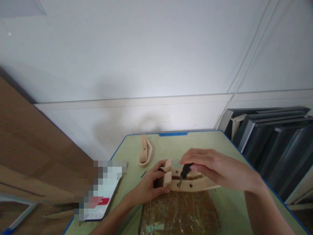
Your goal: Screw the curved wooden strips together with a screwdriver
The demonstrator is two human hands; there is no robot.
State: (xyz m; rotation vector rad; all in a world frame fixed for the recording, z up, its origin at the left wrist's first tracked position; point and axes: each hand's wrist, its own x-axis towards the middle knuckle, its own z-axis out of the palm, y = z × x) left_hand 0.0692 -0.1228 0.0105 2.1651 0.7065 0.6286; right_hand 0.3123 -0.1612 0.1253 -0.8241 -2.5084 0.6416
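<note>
My right hand [210, 164] is closed around the black handle of a screwdriver [186, 170]. The screwdriver leans, and its metal tip meets a dark hole in a pale wooden piece [202, 184]. That piece is long and lies beside a second wooden strip, with more dark holes along both. My left hand [153, 182] grips the left end of the wooden piece, fingers and thumb around the small raised blocks [167, 179] there. Under its near side lies a brown board [181, 212] wrapped in clear, wrinkled film or tape.
Another curved wooden piece [146, 151] lies farther back on the pale green table [200, 140]. A small dark thin rod [143, 174] rests left of my left hand. A white, partly pixelated item [105, 192] is at the left edge. Dark panels [271, 130] lean at the right.
</note>
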